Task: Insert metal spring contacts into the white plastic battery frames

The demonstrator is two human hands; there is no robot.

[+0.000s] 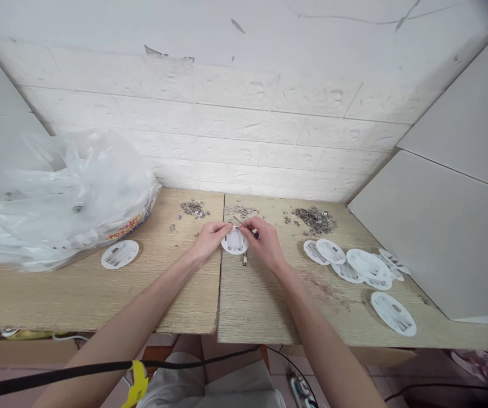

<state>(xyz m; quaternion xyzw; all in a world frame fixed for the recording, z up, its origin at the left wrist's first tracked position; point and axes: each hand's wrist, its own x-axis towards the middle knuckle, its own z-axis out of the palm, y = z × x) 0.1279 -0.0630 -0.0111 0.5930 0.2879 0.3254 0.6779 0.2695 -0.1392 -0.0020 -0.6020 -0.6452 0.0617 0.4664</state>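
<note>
A white round plastic cover with slots and small metal pieces is between my hands at the middle of the table. My left hand pinches its upper left edge between thumb and finger. Closed at the cover's upper right, my right hand grips a thin tool with a dark handle; a slim metal tip points up and left from the fingers. The tool's exact kind is too small to tell. Just below the cover lies a small metal piece. Small metal clips are scattered behind the hands.
Piles of metal parts lie at back left and back right. Several white covers overlap on the right; one cover lies left beside a full plastic bag. A black cable crosses in front. A brick-patterned wall bounds the back.
</note>
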